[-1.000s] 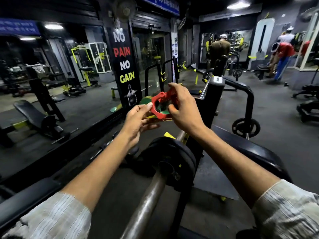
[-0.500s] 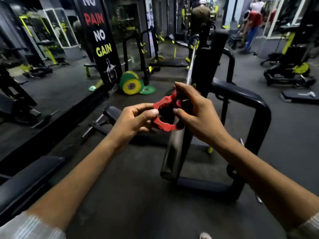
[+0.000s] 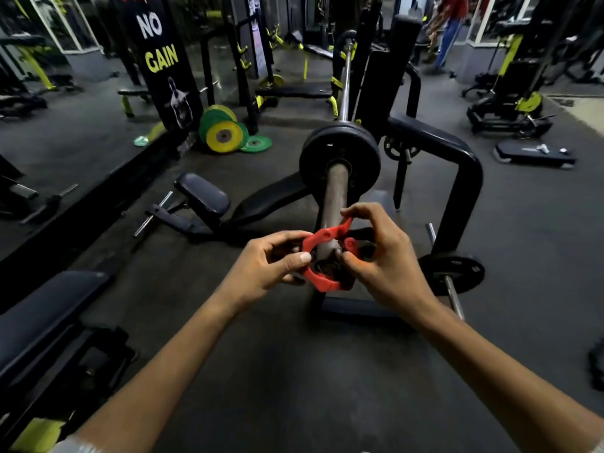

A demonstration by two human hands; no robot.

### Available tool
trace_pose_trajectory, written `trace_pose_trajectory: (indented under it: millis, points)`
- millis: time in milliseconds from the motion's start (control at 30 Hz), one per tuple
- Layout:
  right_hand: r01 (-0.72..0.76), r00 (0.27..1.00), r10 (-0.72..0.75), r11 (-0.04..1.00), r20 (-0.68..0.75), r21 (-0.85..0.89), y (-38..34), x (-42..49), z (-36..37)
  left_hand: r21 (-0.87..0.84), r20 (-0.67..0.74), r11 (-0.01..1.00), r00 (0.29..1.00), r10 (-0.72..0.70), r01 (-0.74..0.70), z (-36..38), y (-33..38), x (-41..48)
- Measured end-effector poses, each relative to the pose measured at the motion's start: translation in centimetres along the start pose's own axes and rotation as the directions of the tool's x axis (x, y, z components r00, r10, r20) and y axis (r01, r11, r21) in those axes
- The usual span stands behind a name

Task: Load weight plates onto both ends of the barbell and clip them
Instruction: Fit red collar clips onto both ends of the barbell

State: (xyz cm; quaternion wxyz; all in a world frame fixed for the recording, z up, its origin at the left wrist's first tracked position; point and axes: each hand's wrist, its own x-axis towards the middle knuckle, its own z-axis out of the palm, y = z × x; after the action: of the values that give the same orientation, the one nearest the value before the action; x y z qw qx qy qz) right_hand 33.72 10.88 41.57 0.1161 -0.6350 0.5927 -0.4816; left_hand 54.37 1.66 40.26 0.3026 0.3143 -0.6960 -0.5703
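A red barbell clip (image 3: pixel 322 256) with its lever swung out sits around the near tip of the barbell sleeve (image 3: pixel 334 194). My left hand (image 3: pixel 271 266) pinches the clip's left side, thumb on its rim. My right hand (image 3: pixel 379 256) grips its right side and the raised lever. Further up the sleeve a black weight plate (image 3: pixel 340 158) is loaded on the bar, a clear gap away from the clip. The bar runs away from me along the rack, and its far end is too small to make out.
A black bench frame (image 3: pixel 457 165) curves on the right, with a small loaded bar (image 3: pixel 452 276) on the floor beside it. Green and yellow plates (image 3: pixel 225 134) lean by a banner at the left. Padded benches (image 3: pixel 202 197) stand left. People stand far back.
The view has dropped and pulled back, bringing the loaded black plate into sight. Both hands have brought the red clip down to the tip of the sleeve, now ringing it.
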Motion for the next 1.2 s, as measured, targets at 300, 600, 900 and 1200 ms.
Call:
trace_pose_trajectory:
  millis: [300, 600, 900, 1200]
  points:
    - [0.041, 0.999, -0.042, 0.999, -0.028, -0.033, 2.2, -3.3, 2.0, 0.036, 0.055, 0.998, 0.997, 0.045, -0.047, 0.8, -3.0, -0.4]
    - [0.076, 0.992, -0.068, 0.994, -0.106, 0.074, 4.5, -3.5, 2.6, -0.010, 0.052, 0.997, 0.996, 0.076, -0.076, 0.3, -4.9, 1.8]
    - [-0.162, 0.955, 0.168, 0.986, -0.243, 0.046, 8.4, 2.7, 2.7, -0.183, -0.163, 0.978, 0.978, -0.133, 0.102, 1.9, -5.7, 9.8]
    - [-0.229, 0.929, 0.250, 0.967, -0.271, 0.108, 14.7, 11.5, 2.7, -0.202, -0.247, 0.969, 0.950, -0.189, 0.141, 2.0, -5.5, 19.7]
